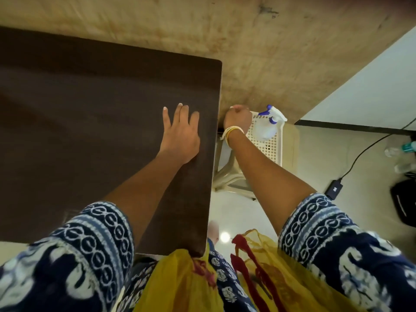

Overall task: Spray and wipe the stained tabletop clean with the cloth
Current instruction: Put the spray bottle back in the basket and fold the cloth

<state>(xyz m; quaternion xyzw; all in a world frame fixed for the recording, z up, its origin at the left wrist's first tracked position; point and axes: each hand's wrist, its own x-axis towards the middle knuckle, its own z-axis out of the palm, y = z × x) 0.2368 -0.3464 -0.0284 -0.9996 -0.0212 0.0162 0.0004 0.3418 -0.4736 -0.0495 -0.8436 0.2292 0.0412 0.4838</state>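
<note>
The dark brown tabletop [90,113] fills the left of the view and shows no marked stain from here. My left hand [180,134] lies flat on it, fingers apart, close to its right edge. My right hand [237,119] is off the table, just past that edge, curled into a fist over the corner of a white perforated plastic stool [273,149]. A clear spray bottle [266,128] with a blue and white trigger head lies on the stool right beside the fist, apart from it. No cloth shows; whatever is under the fist is hidden.
The stool stands tight against the table's right side. On the floor to the right lie a black adapter [334,189] with its cable, a black bag [404,201] and some plastic bottles [403,152]. My yellow scarf [180,282] hangs at the table's near corner.
</note>
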